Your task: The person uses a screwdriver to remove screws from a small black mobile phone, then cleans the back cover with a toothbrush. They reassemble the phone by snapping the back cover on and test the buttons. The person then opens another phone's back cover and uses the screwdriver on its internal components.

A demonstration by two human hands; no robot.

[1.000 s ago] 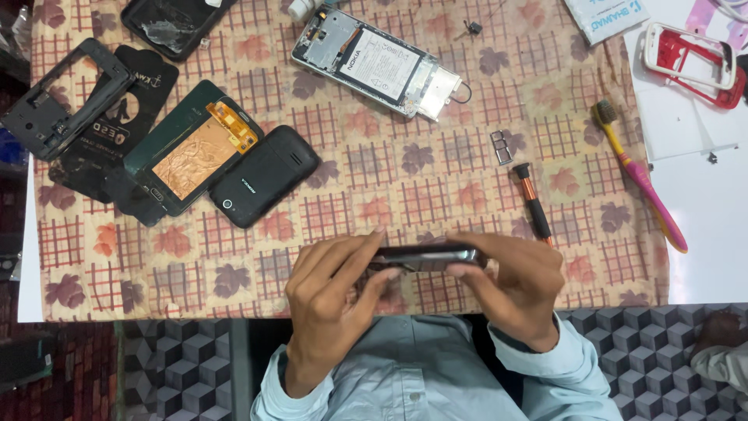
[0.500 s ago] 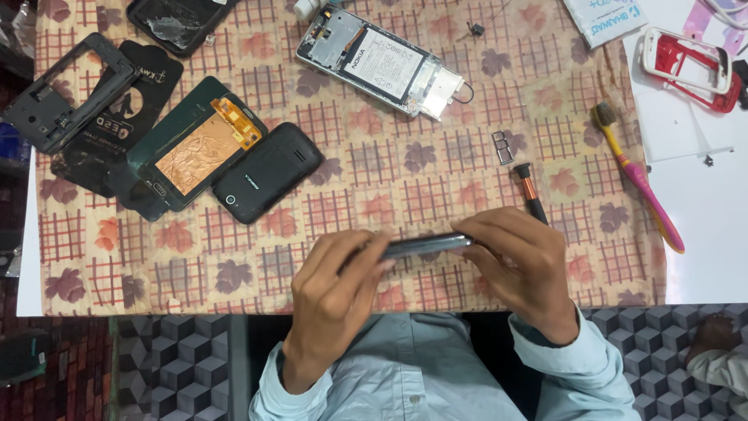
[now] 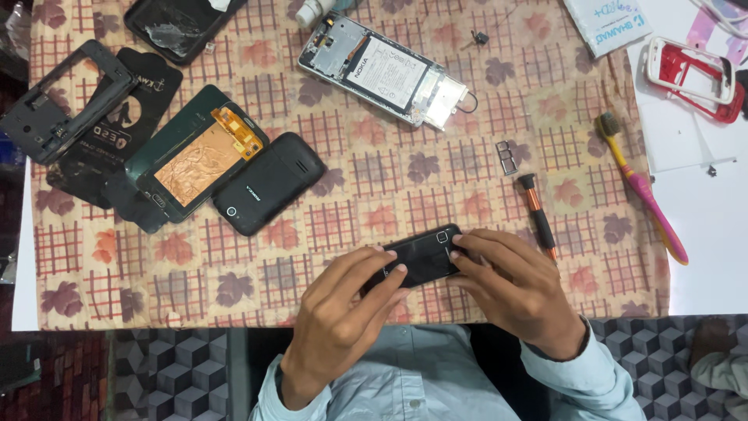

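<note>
I see both hands gripping a black phone (image 3: pixel 421 257) lying flat on the patterned cloth (image 3: pixel 374 195): left hand (image 3: pixel 343 320) at its seven o'clock, right hand (image 3: pixel 514 292) at four. A screwdriver (image 3: pixel 538 212) lies at two o'clock.

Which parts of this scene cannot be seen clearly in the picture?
Head view only:
- Black phone: its ends are covered by the left hand and right hand.
- Cracked black panel: cut off by the top edge.
- Screwdriver: tip hidden behind the right hand.
- Small dark part: too small to identify.
</note>
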